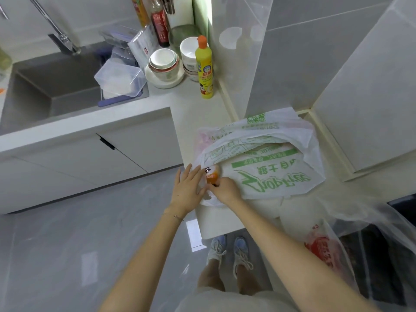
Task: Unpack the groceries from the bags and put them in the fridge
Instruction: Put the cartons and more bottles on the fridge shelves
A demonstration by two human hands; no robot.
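A white plastic grocery bag with green print (265, 170) lies on the counter (198, 113), its mouth turned to the left edge. An orange bottle with a white label (211, 173) pokes out of that mouth. My right hand (225, 190) is closed on the bottle's lower end. My left hand (190, 188) rests beside it with fingers spread flat on the bag's rim. A second thin bag with red print (319, 246) hangs at the counter's near edge on the right. Whatever else is in the bags is hidden.
Stacked white bowls (163, 64), a yellow dish-soap bottle (204, 68), sauce bottles (157, 21) and clear plastic boxes (119, 78) stand at the back of the counter. The sink (45, 86) lies to the left. Grey floor is below, with my shoes (229, 251) near the counter.
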